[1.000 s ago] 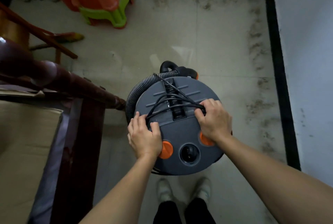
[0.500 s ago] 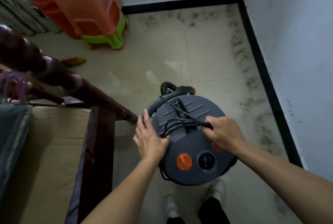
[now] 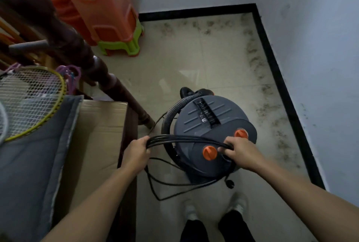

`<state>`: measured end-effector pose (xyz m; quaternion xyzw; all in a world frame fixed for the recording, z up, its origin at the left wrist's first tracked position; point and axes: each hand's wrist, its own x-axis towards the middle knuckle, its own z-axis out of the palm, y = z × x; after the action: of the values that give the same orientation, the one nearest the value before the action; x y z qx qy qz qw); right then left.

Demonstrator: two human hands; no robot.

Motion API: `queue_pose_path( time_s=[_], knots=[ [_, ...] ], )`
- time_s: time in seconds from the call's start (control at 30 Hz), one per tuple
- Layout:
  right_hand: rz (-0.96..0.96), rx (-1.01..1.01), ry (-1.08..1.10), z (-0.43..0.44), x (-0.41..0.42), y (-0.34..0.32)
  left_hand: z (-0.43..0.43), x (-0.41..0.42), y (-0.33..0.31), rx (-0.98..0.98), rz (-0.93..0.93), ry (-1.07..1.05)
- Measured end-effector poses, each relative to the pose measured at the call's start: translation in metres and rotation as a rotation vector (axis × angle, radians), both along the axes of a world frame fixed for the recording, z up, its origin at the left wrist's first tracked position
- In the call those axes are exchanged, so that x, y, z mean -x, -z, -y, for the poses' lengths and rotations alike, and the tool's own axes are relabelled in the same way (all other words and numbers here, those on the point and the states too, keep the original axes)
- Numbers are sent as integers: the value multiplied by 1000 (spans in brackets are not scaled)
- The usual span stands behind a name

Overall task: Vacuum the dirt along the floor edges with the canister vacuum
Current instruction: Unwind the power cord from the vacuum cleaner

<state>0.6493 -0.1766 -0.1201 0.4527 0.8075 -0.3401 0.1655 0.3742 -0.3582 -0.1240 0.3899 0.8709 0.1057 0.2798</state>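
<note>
Racket (image 3: 33, 101) on grey pad far left; dark wooden post (image 3: 124, 96) and stacked orange stools (image 3: 101, 12) beyond. My left grip (image 3: 137, 154) curled round black cord bundle (image 3: 184, 140). My right grip (image 3: 240, 154) clamps bundle's other end over vacuum (image 3: 211, 123) lid. Vacuum stands mid-floor, hose (image 3: 175, 108) at its left side. Dirt (image 3: 270, 109) lines black baseboard (image 3: 289, 103) on right; open tile between.

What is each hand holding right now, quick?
Left hand: closed on the black cord bundle.
Right hand: closed on that bundle's other end.
</note>
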Motion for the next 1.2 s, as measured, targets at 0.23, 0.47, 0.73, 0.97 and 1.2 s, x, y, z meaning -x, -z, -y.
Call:
queue_pose_path(
  time_s=[0.23,0.47,0.73,0.97,1.2],
  knots=[
    [-60,37,125,47,-34,-16,41,-44,-39,45,193,-114],
    [-55,28,166,46,-86,-65,56,-100,-116,-24,346,-213],
    [-190,154,274,45,-168,-137,67,-186,-225,-198,375,-208],
    [-620,153,464,18,-225,-268,38,-244,-339,-657,199,-211],
    [-898,78,601,-12,-252,-361,0,-274,-424,-705,-111,-89]
  ],
)
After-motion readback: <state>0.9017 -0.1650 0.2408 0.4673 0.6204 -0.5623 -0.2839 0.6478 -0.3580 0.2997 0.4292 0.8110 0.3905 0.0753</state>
